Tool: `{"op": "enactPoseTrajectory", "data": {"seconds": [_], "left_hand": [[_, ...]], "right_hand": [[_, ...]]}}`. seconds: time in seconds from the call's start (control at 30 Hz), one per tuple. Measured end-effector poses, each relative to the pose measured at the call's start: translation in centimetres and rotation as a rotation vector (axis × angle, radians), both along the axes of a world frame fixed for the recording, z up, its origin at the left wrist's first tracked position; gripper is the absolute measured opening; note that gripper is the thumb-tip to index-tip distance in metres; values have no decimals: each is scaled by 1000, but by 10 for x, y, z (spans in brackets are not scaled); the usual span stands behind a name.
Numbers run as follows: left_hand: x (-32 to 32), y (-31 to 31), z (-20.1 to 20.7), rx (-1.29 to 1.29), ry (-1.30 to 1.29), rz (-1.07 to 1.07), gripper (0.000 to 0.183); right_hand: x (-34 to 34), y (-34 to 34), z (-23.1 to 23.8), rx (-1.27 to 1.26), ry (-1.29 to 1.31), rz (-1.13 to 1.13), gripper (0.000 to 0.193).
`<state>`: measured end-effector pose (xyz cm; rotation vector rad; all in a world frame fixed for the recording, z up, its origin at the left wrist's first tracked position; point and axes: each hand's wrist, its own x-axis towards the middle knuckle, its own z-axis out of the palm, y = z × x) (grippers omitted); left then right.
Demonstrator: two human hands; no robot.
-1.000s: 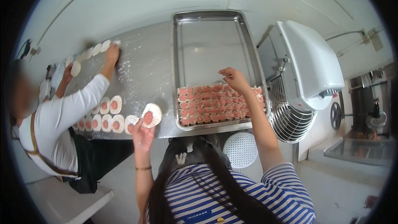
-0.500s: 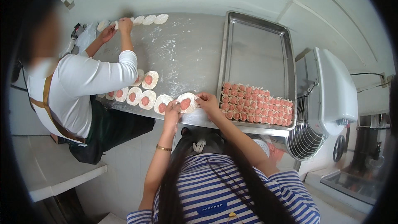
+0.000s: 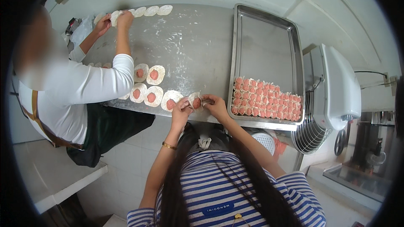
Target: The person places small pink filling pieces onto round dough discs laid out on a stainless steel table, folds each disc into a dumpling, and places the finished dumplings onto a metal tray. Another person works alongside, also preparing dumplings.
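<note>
Between my two hands, above the front edge of the metal table, is a round dough wrapper (image 3: 196, 101) with a lump of pink meat filling in its middle. My left hand (image 3: 182, 112) pinches the wrapper's left edge, and my right hand (image 3: 215, 105) pinches its right edge. The sides of the wrapper are drawn up around the filling. Just left of my left hand, a flat wrapper with filling (image 3: 171, 100) lies on the table. To my right, a metal tray (image 3: 269, 38) holds rows of open-topped dumplings (image 3: 265, 101) in its near part.
Several more filled wrappers (image 3: 154, 95) lie along the left front of the table (image 3: 189, 46). A co-worker (image 3: 97, 75) in a white top handles wrappers at the far left; a row of plain wrappers (image 3: 151, 11) lies there. A white mixer (image 3: 338, 88) with a wire guard stands right of the tray.
The wrapper between my hands was spread wide and is now gathered up around its filling; my hands have come closer together. The co-worker has raised a wrapper off the table.
</note>
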<state>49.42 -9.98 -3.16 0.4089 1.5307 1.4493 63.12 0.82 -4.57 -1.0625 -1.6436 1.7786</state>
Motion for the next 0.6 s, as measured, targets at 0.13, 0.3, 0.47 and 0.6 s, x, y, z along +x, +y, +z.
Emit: {"op": "enactPoseTrajectory", "data": {"seconds": [0.13,0.3,0.47,0.6], "left_hand": [[0,3,10,17,-125,-40,32],[-4,3,18,14,-158,-10,22],[-3,6,27,82,-164,60,13],[-5,1,30,154,-178,5,16]], "right_hand": [[1,-3,6,-143,75,11,24],[-2,6,27,-282,85,34,26],[-5,2,60,-375,381,35,30],[-2,3,65,-262,269,106,32]]}}
